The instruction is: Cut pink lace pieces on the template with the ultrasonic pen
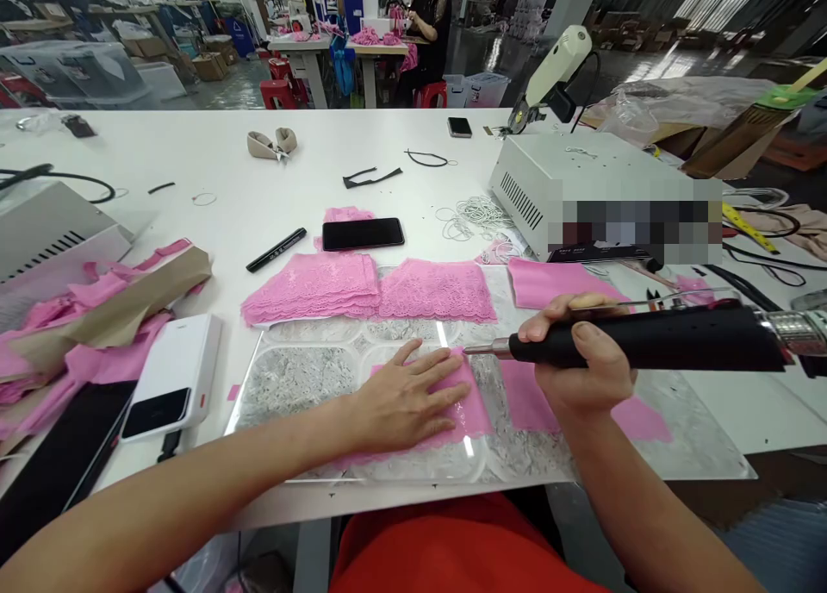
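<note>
My left hand lies flat with fingers spread, pressing on a pink fabric piece. A clear plastic template with rounded sections lies around that piece on a marbled board. In my right hand is a thick black handheld tool with a thin metal tip, a metal connector at its rear. Its tip meets the fabric's upper edge beside my left fingertips. Behind it sit a stack of pink lace pieces and a second lace stack. More pink fabric lies partly behind my right hand.
A black phone and a marker lie farther back. At right stands a grey machine box; at left, a white power bank near pink scraps. Across the room, a person sits at a sewing machine.
</note>
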`<state>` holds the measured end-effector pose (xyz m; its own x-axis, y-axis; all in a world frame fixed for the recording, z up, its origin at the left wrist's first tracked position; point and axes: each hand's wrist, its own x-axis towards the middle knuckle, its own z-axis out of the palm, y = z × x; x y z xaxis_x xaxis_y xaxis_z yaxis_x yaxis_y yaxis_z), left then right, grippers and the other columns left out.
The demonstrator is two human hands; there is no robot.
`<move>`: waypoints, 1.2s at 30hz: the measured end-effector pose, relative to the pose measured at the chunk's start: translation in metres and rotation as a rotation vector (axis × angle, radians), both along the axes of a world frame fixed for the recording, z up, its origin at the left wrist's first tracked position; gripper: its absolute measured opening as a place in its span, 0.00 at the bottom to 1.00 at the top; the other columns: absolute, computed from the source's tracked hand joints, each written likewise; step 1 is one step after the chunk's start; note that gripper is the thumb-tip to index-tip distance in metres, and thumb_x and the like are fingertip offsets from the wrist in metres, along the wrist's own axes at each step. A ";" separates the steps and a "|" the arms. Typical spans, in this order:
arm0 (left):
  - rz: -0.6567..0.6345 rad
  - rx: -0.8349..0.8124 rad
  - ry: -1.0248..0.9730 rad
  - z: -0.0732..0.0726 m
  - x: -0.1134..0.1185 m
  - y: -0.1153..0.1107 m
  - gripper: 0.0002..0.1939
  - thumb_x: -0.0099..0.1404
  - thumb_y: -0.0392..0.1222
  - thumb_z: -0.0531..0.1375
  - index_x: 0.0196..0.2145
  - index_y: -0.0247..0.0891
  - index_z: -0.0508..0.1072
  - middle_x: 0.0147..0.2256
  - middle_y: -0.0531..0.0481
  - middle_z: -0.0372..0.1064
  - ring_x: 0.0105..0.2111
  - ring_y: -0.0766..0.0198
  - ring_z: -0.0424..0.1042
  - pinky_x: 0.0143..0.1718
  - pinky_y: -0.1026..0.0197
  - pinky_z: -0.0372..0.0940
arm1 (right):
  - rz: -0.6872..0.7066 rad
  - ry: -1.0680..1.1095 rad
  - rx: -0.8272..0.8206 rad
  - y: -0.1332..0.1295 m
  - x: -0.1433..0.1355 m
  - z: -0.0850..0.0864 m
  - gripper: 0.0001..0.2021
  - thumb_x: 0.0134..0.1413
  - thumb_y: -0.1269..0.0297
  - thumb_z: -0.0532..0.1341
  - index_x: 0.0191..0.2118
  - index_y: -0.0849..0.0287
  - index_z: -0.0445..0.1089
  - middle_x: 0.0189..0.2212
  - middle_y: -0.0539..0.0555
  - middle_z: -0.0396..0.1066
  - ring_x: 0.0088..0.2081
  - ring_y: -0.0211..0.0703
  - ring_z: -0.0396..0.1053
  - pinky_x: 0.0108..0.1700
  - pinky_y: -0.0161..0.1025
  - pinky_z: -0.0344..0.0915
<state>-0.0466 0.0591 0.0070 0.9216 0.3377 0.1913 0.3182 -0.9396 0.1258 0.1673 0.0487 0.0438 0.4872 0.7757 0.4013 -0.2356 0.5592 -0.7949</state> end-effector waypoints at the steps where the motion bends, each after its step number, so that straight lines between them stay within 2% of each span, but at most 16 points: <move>1: 0.000 -0.001 -0.008 -0.001 0.000 0.000 0.23 0.76 0.52 0.50 0.60 0.39 0.68 0.63 0.37 0.62 0.63 0.48 0.62 0.63 0.38 0.54 | -0.002 0.000 -0.001 0.000 0.000 -0.001 0.07 0.43 0.66 0.62 0.33 0.57 0.68 0.27 0.47 0.68 0.20 0.35 0.67 0.22 0.38 0.68; 9: -0.007 -0.037 -0.020 0.000 -0.001 0.001 0.23 0.76 0.52 0.50 0.60 0.37 0.68 0.63 0.34 0.61 0.62 0.45 0.63 0.61 0.37 0.56 | -0.034 0.026 -0.013 0.001 0.001 -0.001 0.07 0.41 0.65 0.62 0.32 0.57 0.68 0.27 0.46 0.66 0.20 0.35 0.67 0.22 0.38 0.68; 17: 0.000 -0.068 -0.018 -0.001 -0.002 0.001 0.22 0.75 0.52 0.52 0.60 0.39 0.68 0.63 0.37 0.61 0.62 0.46 0.62 0.64 0.36 0.51 | -0.058 0.007 -0.013 0.002 -0.001 0.001 0.08 0.40 0.65 0.61 0.31 0.57 0.68 0.26 0.46 0.67 0.19 0.35 0.66 0.21 0.39 0.68; 36: -0.016 -0.117 -0.009 0.004 0.000 0.006 0.23 0.75 0.54 0.51 0.59 0.40 0.69 0.64 0.37 0.60 0.63 0.47 0.61 0.64 0.34 0.50 | -0.005 -0.059 0.014 0.002 -0.001 -0.002 0.07 0.43 0.65 0.63 0.31 0.57 0.66 0.27 0.46 0.66 0.20 0.35 0.68 0.22 0.38 0.69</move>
<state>-0.0467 0.0648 0.0106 0.9255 0.3434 0.1600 0.3015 -0.9234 0.2378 0.1665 0.0510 0.0414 0.4664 0.7675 0.4398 -0.1861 0.5712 -0.7995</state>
